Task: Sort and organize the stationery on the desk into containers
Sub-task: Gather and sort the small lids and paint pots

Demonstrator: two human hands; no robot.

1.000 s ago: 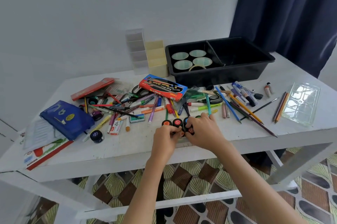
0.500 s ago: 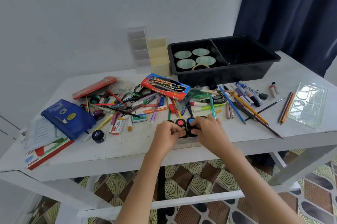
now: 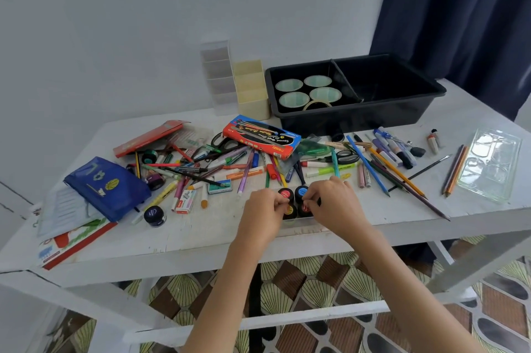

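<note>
At the left, just right of the blue fabric pencil pouch (image 3: 106,186), a lone round black paint pot with a dark blue lid (image 3: 155,215) stands upright near the front edge of the white wooden desk (image 3: 201,235), well apart from its fellows. The left hand (image 3: 263,216) is the nearer one to it. The pot lies to that hand's left at about the same depth, so I judge a sideways reach would meet it. Being round, it has no long axis to line up with.

The left hand's fingers are curled in and pinch at the small black paint pots with coloured lids (image 3: 286,194). Four of these show, packed touching in a shallow clear plastic tray (image 3: 298,222) by the near edge. The right hand (image 3: 334,204) grips the same cluster from the right, fingertips bent onto the near pots. Which single pot each hand holds I cannot tell. Far right, the black plastic two-compartment tub (image 3: 373,118) holds pale green tape rolls (image 3: 317,80) in its left section.
</note>
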